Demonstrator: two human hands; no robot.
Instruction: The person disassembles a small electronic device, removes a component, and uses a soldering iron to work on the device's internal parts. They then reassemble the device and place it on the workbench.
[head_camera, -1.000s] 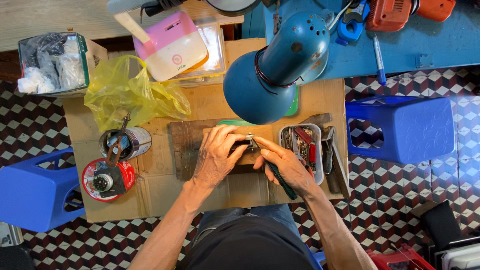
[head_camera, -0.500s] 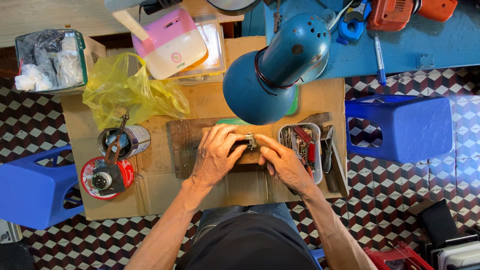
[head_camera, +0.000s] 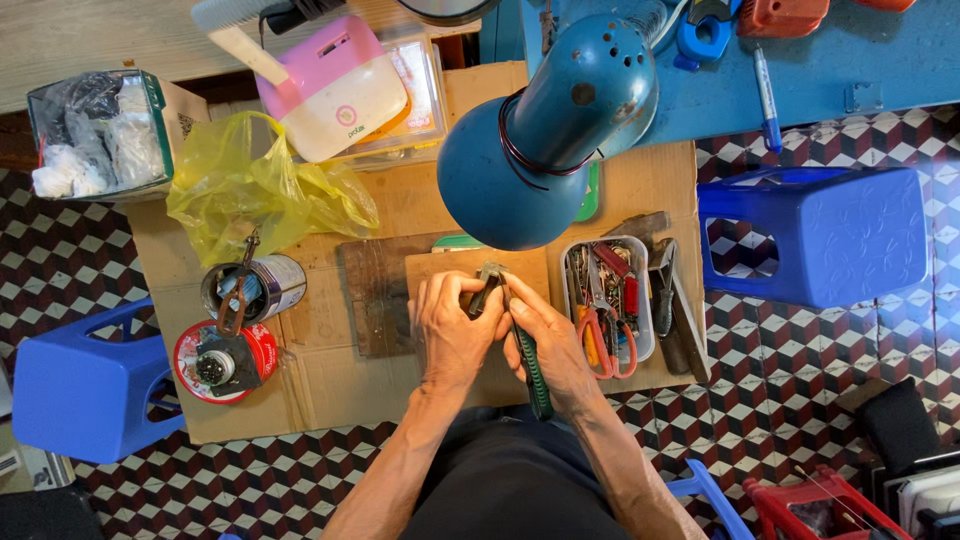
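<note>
Your left hand (head_camera: 452, 330) and right hand (head_camera: 545, 345) close over whatever small part sits between them, so you cannot tell what it is; only the jaws and the green handle of the pliers (head_camera: 530, 365) show past your fingers (head_camera: 470, 295). The blue lamp shade (head_camera: 545, 130) covers part of the wooden board (head_camera: 380, 295) and a green object behind it. The tools inside the plastic tray (head_camera: 640, 300) are too tangled to name singly. The white box (head_camera: 100, 130) at the counter's corner holds blurred bundles, and the red crate (head_camera: 810, 505) is cut off by the bottom edge.
</note>
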